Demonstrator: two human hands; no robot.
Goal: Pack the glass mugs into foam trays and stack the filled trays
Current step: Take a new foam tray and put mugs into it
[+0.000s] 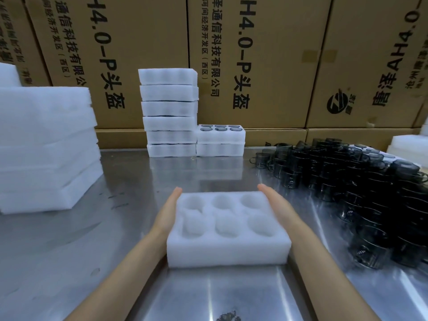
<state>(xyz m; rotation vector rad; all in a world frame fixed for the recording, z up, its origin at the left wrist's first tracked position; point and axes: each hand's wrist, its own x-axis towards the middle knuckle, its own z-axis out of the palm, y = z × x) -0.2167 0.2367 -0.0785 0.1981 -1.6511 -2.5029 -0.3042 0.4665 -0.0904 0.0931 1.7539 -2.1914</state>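
At the far left a pile of plain foam slabs point(46, 147) stands on the steel table point(69, 239); their exact number is hard to tell. Behind the middle, against the cardboard boxes point(266, 66), there is a tall stack of trays point(170, 112) with six trays, and just beside it on the right a short stack point(220, 141) of two trays, where the top one shows six dark mugs in its pockets.

In the front middle one foam tray point(228, 230) lies on the table. It has six round pockets, in two rows of three, and all six are without mugs. The left hand point(167, 214) presses flat on its left side with straight fingers, and the right hand point(279, 208) does the same on its right side.

At the right a big heap of dark glass mugs point(361, 193) lies on the table, too many to count.
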